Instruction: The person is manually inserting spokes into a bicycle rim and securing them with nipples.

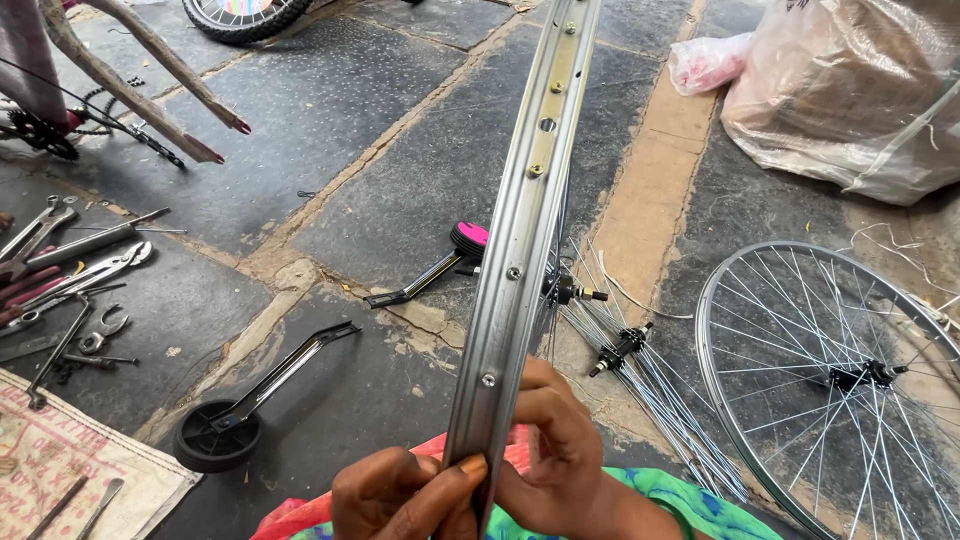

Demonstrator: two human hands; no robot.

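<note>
A silver bicycle wheel rim (527, 190) stands on edge in front of me, running from my lap up to the top of the view, its inner channel with spoke nipples facing me. My left hand (405, 495) grips the rim's lower left side, thumb pressed on the edge. My right hand (560, 450) holds the lower right side, fingers curled near a spoke nipple. Thin spokes and a hub (565, 290) show just behind the rim.
A spoked wheel (830, 375) lies flat at right beside a bundle of loose spokes (660, 400) and a hub (622, 350). Two training wheels (215, 435) (468, 240) lie on the stone floor. Pliers and wrenches (80, 275) sit at left; plastic bags (850, 90) upper right.
</note>
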